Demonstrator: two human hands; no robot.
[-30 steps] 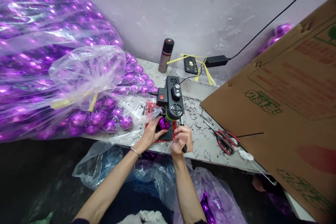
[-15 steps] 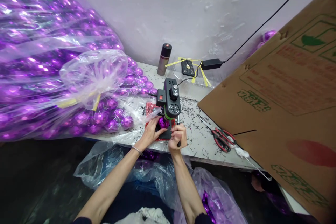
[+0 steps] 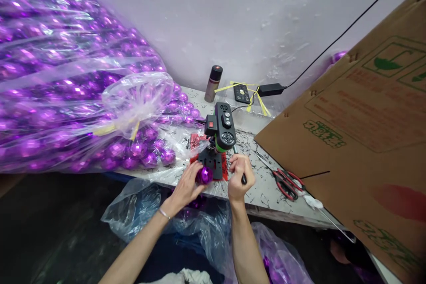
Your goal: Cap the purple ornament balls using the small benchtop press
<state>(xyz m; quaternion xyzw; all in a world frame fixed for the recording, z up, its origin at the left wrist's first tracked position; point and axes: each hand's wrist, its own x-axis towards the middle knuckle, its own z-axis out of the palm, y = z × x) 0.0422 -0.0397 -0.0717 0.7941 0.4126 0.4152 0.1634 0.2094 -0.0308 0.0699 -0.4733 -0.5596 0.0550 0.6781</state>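
Note:
A shiny purple ball (image 3: 205,175) rests between the thumb and fingers of my left hand (image 3: 186,186), at the front edge of a small black bench drill press (image 3: 226,128). The press stands on a red mat (image 3: 225,167), and its slotted black base plate (image 3: 216,166) shows bare behind the ball. My right hand (image 3: 240,176) is wrapped around the press's lever (image 3: 244,179), right of the base. An open plastic bag (image 3: 133,206) hangs below the table edge, with purple showing inside it.
A large tied clear bag of purple balls (image 3: 66,97) fills the left side. Behind the press stand a spray can (image 3: 213,83) and a black power adapter (image 3: 270,89). Red-handled scissors (image 3: 286,183) lie beside a cardboard box (image 3: 366,133) at right. Dark shavings litter the table (image 3: 262,191).
My left hand has drawn the ball from under the press head toward the front table edge. My right hand, still on the lever, has shifted slightly right. The view has shifted a little.

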